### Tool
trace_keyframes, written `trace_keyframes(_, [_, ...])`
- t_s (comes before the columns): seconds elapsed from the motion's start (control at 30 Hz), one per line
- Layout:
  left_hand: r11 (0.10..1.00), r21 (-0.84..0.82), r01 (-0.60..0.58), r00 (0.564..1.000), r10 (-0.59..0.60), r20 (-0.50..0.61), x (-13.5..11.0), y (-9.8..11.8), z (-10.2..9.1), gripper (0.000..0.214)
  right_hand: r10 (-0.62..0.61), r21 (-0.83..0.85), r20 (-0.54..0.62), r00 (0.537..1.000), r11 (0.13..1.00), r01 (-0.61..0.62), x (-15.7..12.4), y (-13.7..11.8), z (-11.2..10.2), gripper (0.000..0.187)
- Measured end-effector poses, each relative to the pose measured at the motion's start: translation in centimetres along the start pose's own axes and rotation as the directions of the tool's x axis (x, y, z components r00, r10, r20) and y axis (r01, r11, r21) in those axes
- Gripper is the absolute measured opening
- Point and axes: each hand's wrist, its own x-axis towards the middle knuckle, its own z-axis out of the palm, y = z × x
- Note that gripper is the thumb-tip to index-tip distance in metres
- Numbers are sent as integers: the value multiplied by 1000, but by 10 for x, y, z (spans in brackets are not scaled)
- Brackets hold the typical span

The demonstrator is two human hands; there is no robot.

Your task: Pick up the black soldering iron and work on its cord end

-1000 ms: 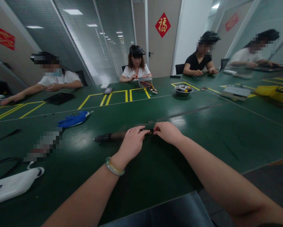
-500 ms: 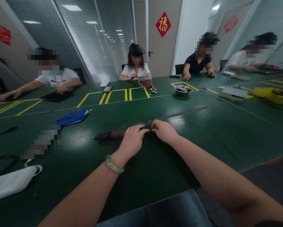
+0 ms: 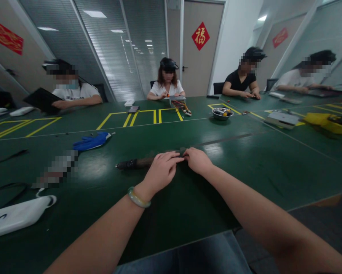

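A long dark rod-shaped tool lies on the green table, its tip pointing left. My left hand, with a pale bangle on the wrist, rests over the tool's right part, fingers curled round it. My right hand meets it fingertip to fingertip, pinched on the tool's right end, which the fingers hide.
A blue glove lies left of the tool and a white case sits at the near left. A metal bowl, a box with coloured wires and yellow trays stand farther off. Several seated people work around the table.
Both hands stay on the tool with only slight finger shifts. The person at the far left has lifted a black flat object off the table.
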Motion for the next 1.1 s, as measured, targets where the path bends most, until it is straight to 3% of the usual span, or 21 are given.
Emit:
trace_keyframes(0.13, [981, -169, -96, 989, 113, 93, -3, -2, -8, 36, 131, -28, 1, 991, 991, -131, 1, 34, -13, 21])
trace_keyframes(0.27, [968, -227, -107, 977, 144, 154, -4, -1, -10, 32, 333, -108, -29, 943, 936, -334, -35, 112, -47, 25])
trace_keyframes(0.33, [964, -243, -106, 969, 155, 190, -3, 0, -8, 32, 453, -161, -59, 890, 875, -456, -69, 161, -63, 28])
trace_keyframes(0.4, [960, -257, -112, 961, 171, 219, -2, 2, -7, 33, 597, -211, -96, 796, 770, -603, -109, 207, -77, 29])
trace_keyframes(0.5, [955, -272, -122, 948, 193, 253, 0, 3, -2, 33, 693, -249, -151, 705, 664, -705, -168, 250, -91, 32])
trace_keyframes(0.67, [948, -294, -121, 937, 207, 282, 1, -4, 9, 31, 736, -244, -238, 633, 586, -773, -227, 247, -100, 35])
trace_keyframes(0.8, [955, -283, -93, 943, 176, 283, 2, -8, 13, 32, 754, -242, -160, 637, 596, -766, -242, 231, -107, 43])
trace_keyframes(0.9, [954, -287, -91, 941, 177, 288, 2, -7, 12, 33, 766, -288, -91, 636, 591, -754, -244, 221, -120, 51])
trace_keyframes(1.0, [956, -280, -92, 939, 176, 294, 2, -5, 11, 33, 764, -284, -187, 617, 559, -779, -234, 215, -132, 51])
trace_keyframes(1.1, [957, -272, -97, 935, 181, 303, 3, -5, 11, 33, 727, -231, -305, 616, 571, -788, -208, 210, -129, 56])
